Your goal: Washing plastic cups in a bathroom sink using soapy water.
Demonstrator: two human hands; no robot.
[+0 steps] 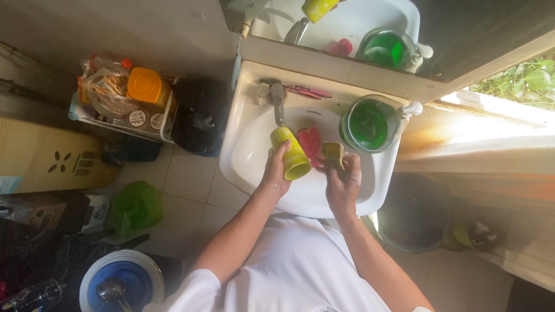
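My left hand (276,170) grips a yellow-green cup (291,153), tilted on its side with the mouth toward me, over the white sink (245,144) just below the metal tap (278,101). My right hand (344,182) holds a yellow-green sponge (333,153) right beside the cup. A pink cloth or scrubber (311,143) lies in the basin between the cup and the sponge.
A clear bottle of green liquid with a pump (370,124) stands on the sink's right rim. A mirror above reflects the sink. A rack with jars and bags (124,95) sits left, a green bag (136,207) and blue-white bucket (121,283) on the floor, a dark bucket (413,214) right.
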